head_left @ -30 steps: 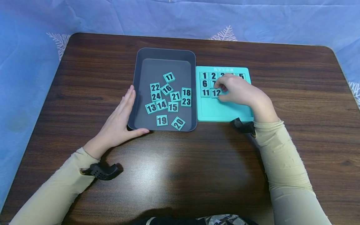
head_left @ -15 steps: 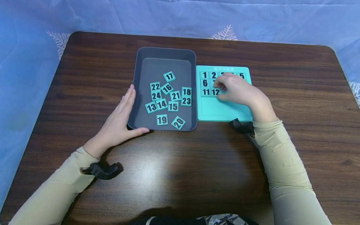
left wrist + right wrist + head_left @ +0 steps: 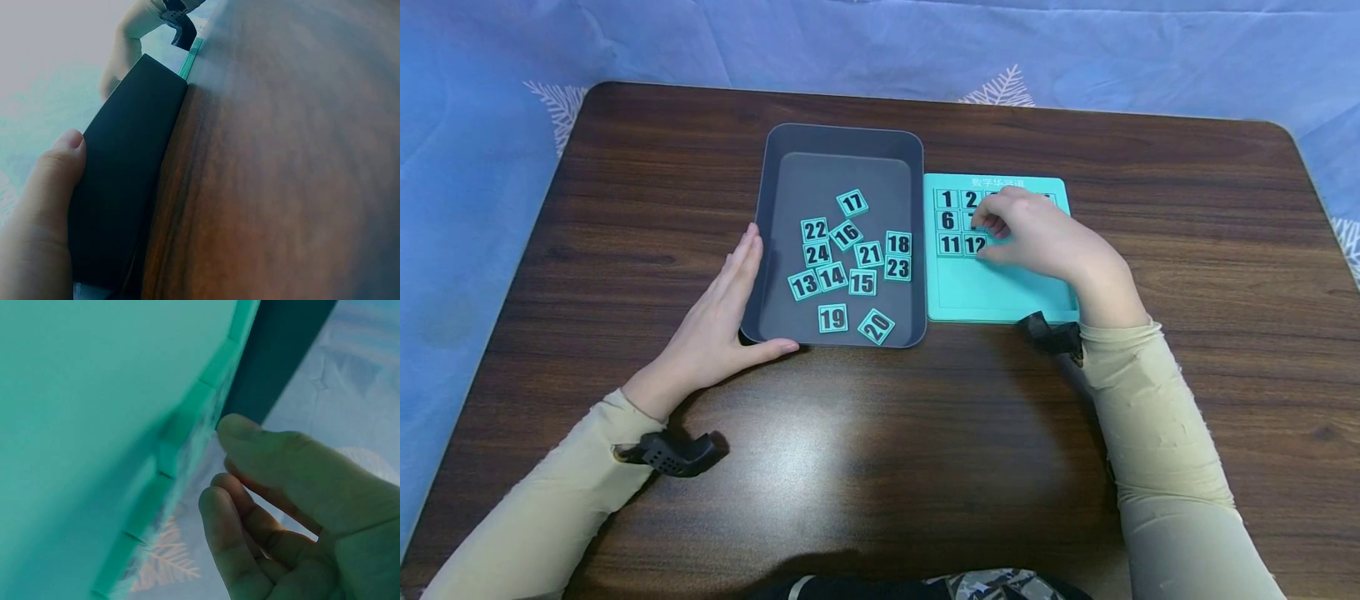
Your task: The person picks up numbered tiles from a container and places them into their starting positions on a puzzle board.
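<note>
My left hand (image 3: 711,329) lies spread against the dark grey tray (image 3: 831,140), fingers along its left side and thumb at the front left corner. In the left wrist view the thumb (image 3: 59,169) touches the tray's wall (image 3: 128,169). My right hand (image 3: 1048,237) is over the turquoise number board (image 3: 992,296), thumb beside tile 12 (image 3: 974,244). Thumb and fingers stand apart with nothing between them in the right wrist view. Tile 12 sits flush beside tile 11 (image 3: 949,244), below tile 6 (image 3: 947,221). The hand hides part of the upper rows.
Several loose number tiles lie in the tray, among them tile 13 (image 3: 805,285), tile 17 (image 3: 852,202) and tile 20 (image 3: 876,326). Tray and board stand side by side on the dark wooden table (image 3: 880,467). A blue cloth (image 3: 880,50) hangs behind it.
Tile 12 has shifted slightly left, from a little skewed to flush against tile 11. My right hand has drawn slightly right from it. The left hand stays at the tray.
</note>
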